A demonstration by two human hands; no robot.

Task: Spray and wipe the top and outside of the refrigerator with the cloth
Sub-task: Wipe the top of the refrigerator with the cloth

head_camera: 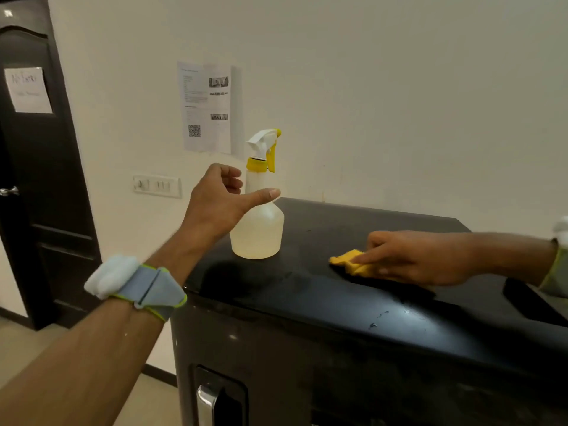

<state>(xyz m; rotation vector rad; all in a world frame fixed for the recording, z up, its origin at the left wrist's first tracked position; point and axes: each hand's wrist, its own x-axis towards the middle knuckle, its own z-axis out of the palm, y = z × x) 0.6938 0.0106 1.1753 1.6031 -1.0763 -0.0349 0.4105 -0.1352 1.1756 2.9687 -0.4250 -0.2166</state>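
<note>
Wiping is the step in hand, we judge. The right hand (pixel 415 259) lies flat, fingers nearly straight, pressing the yellow cloth (pixel 350 261) onto the black refrigerator top (pixel 338 222), about midway between its back and front edges.

The spray bottle (pixel 258 229) stands upright near the top's left edge, toward the back. The left hand (pixel 215 204) hovers at its neck, thumb across the front and fingers loosely curled just beside it. We see no grip on the bottle.

A few droplets (pixel 384 315) show near the front edge, so that strip looks unwiped.

Next, as we reckon it: carry the cloth toward the front edge and left corner, lifting the bottle clear first. The sides and front, by the door handle (pixel 206 401), remain.
</note>
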